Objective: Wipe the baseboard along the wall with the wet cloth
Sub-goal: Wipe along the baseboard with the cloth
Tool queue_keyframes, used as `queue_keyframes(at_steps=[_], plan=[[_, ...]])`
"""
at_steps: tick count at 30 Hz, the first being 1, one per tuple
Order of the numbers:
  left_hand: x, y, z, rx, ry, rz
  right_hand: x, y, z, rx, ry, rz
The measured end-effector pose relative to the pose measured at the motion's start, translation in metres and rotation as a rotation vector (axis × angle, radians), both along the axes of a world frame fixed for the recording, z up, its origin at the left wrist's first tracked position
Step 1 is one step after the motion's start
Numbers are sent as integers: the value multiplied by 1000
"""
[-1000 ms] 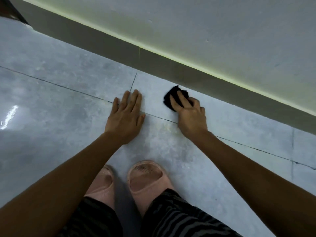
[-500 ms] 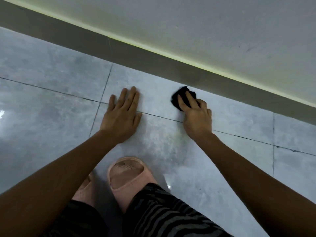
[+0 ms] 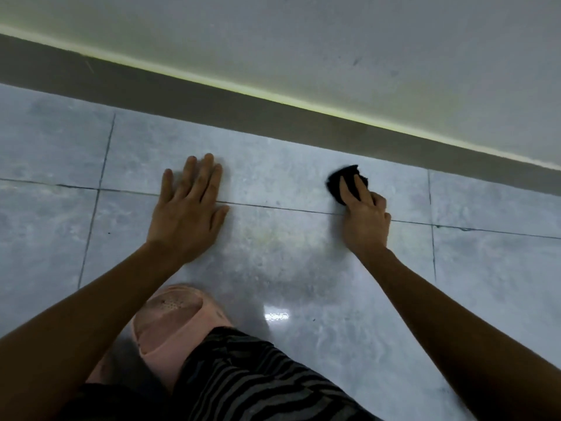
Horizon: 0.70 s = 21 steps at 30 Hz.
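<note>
The right hand (image 3: 365, 220) presses the black cloth (image 3: 346, 180) on the floor (image 3: 273, 253), near the baseboard (image 3: 212, 101). The left hand (image 3: 188, 214) lies flat, holding nothing.

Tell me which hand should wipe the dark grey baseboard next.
Right. The right hand already grips the black cloth on the floor tile close to the dark grey baseboard; the left hand lies flat, empty.

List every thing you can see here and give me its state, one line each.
Left hand: open, flat on the floor, empty.
Right hand: closed on the cloth, pressing it to the floor.
Cloth: black, bunched, on the tile, short of the baseboard.
Baseboard: grey, not touched by the cloth.
Floor: glossy tile, smeared.
Slipper: pink, worn, planted on the floor.
</note>
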<state>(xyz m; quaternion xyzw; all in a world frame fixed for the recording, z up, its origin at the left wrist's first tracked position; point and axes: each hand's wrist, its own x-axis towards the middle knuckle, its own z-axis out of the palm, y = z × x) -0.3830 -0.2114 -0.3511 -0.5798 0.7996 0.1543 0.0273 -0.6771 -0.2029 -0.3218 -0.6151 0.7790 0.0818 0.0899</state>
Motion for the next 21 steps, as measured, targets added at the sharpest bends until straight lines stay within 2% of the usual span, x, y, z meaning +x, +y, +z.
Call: queue_keyframes(at_steps=[2,3,6,7,9,12,15,19,21], plan=[[-14,-3,1,16,11,-43,24,-14,-1,6,-37,-75],[-23,-4,3,30,8,-59,35,-15,1,-3,-54,-24],[-38,-8,6,65,-51,-72,41,11,-1,-69,-63,322],[-37,-9,6,78,-71,-74,35,24,-1,-78,-62,381],[-31,-10,9,94,-87,-87,13,45,-4,-70,-43,369],[-31,-11,10,84,-97,-102,-35,63,-4,-43,26,175],[-35,-9,10,67,-114,-104,-78,58,1,24,56,-183],[-32,-9,8,63,-100,-101,-96,14,4,4,-114,-738],[-33,-9,8,62,-96,-96,-89,-16,3,1,-178,-855]])
